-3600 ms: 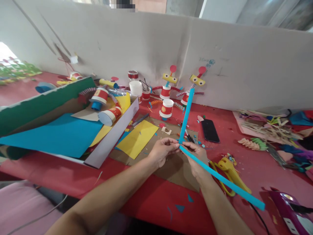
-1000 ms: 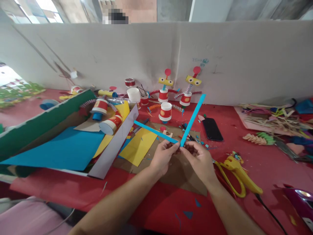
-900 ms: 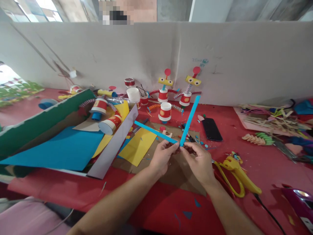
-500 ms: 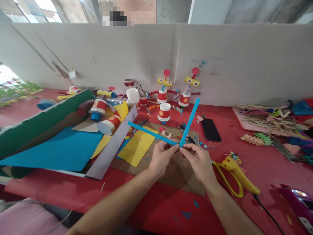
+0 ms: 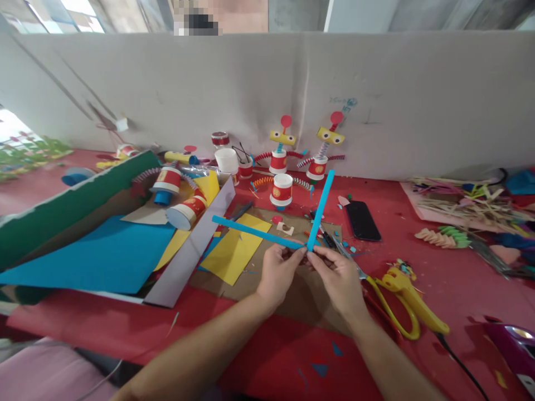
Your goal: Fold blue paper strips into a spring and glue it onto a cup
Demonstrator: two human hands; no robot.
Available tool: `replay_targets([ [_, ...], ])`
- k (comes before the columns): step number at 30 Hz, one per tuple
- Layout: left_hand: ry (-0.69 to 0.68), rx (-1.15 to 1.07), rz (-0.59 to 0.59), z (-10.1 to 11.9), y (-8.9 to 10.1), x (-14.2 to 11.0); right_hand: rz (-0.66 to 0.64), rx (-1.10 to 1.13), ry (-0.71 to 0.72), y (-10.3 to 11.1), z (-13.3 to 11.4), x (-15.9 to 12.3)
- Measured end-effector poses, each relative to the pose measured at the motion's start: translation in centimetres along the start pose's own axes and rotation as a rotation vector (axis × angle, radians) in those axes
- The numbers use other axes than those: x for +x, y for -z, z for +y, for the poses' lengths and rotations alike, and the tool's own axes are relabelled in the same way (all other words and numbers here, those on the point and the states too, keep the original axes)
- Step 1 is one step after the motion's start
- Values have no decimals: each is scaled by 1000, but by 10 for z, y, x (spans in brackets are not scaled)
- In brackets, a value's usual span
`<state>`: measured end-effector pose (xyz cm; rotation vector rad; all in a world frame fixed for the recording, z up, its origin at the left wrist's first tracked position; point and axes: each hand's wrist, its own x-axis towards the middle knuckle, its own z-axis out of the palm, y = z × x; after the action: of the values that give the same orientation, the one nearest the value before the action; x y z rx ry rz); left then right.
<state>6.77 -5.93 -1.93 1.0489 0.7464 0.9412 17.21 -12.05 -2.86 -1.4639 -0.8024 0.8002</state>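
My left hand [image 5: 279, 271] and my right hand [image 5: 338, 277] pinch together at the joint of two blue paper strips, above a brown cardboard sheet [image 5: 298, 295]. One blue strip [image 5: 254, 232] runs out to the left over a yellow paper sheet [image 5: 234, 248]. The other blue strip [image 5: 321, 210] rises up and away toward the paper-cup figures [image 5: 281, 156]. Both hands' fingers are closed on the folded corner where the strips meet.
Yellow scissors [image 5: 404, 304] lie right of my right hand. A black phone [image 5: 363, 220] lies behind them. On the left stands an open box [image 5: 190, 256] with blue and yellow paper and red cups. Paper scraps [image 5: 468, 214] pile at the right. A grey partition [image 5: 376, 100] closes the back.
The strip that hung down to the right has been folded over to the left. The upward strip has tilted slightly, and my hands stay pinched at the joint.
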Motion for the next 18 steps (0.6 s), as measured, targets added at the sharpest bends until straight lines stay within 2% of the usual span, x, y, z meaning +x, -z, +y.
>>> replay_targets([
  [5,77,-85,-99,0,4,6,26,119,-63,3,-3,5],
  [13,267,-250,-40,-1,4,7,-4,280,-130,2,-3,9],
  [18,278,-252,-37,-3,5,8,-29,259,-136,2,-2,9],
])
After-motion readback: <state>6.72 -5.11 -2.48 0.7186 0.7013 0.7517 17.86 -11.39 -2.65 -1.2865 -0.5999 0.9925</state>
